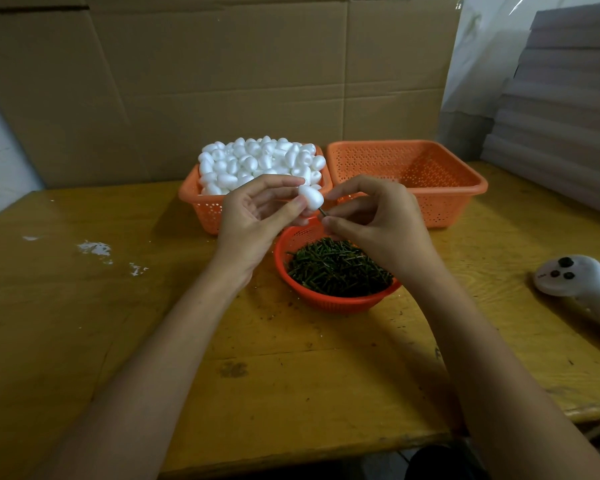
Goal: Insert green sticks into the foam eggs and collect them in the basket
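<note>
One foam egg sits pinched in your left hand; your right hand pinches a green stick. Push it in straight and gently.

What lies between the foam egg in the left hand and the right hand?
In the head view, a short stretch of green stick runs from the foam egg to the right hand.

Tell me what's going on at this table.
The left hand holds a white foam egg while the right hand pinches a green stick against its base. The round red basket holds loose sticks, the left orange basket plain eggs; the right orange basket looks empty.
</note>
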The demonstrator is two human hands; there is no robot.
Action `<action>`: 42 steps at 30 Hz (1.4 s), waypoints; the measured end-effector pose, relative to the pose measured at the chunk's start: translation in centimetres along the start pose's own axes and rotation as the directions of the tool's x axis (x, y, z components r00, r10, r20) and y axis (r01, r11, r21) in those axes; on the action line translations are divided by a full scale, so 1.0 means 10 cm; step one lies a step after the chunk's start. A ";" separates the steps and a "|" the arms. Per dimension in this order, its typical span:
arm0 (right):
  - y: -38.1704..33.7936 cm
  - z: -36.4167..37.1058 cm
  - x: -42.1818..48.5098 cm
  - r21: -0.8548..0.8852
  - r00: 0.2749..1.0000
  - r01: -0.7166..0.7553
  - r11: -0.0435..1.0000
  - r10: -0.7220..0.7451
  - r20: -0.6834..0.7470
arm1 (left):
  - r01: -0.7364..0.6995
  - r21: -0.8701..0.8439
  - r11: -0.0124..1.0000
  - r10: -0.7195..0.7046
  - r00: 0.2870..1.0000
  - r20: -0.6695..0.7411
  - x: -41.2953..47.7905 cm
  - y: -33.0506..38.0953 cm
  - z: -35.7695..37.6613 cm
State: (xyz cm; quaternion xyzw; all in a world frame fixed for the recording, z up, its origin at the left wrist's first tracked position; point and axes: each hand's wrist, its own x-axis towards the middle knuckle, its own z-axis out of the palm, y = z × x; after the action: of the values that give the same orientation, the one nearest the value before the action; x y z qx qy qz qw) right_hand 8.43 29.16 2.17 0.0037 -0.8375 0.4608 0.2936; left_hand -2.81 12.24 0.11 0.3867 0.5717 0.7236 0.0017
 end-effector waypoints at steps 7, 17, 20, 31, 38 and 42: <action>-0.01 0.00 -0.03 0.013 1.000 0.003 1.000 -0.003 0.023 | 0.003 0.003 1.000 -0.003 0.999 0.048 -0.01 0.01 0.01; 0.01 -0.08 -0.01 0.012 0.987 -0.034 0.999 0.035 -0.158 | -0.049 0.291 0.956 0.053 0.999 -0.007 0.01 -0.05 -0.02; 0.06 -0.21 0.01 -0.080 0.953 -0.081 0.993 0.054 -0.297 | -0.195 0.831 0.520 0.270 0.961 0.056 -0.01 -0.14 -0.09; 0.30 -0.48 0.08 -0.319 0.878 -0.260 0.911 0.086 -0.471 | 0.015 1.000 0.027 0.132 0.991 -0.018 0.05 -0.23 -0.41; 0.34 -0.47 0.11 -0.362 0.864 -0.282 0.889 0.071 -0.498 | 0.005 0.996 -0.092 0.118 0.993 0.006 0.08 -0.26 -0.41; 0.34 -0.46 0.13 -0.380 0.860 -0.286 0.880 0.061 -0.506 | 0.036 0.996 -0.082 0.118 0.993 -0.026 0.07 -0.23 -0.40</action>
State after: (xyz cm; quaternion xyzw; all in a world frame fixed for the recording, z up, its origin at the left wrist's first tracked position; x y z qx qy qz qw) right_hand 8.66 35.07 2.07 -0.2546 -0.8173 0.2699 0.4409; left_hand -6.54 10.07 -1.54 0.2417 0.9064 0.0887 -0.3348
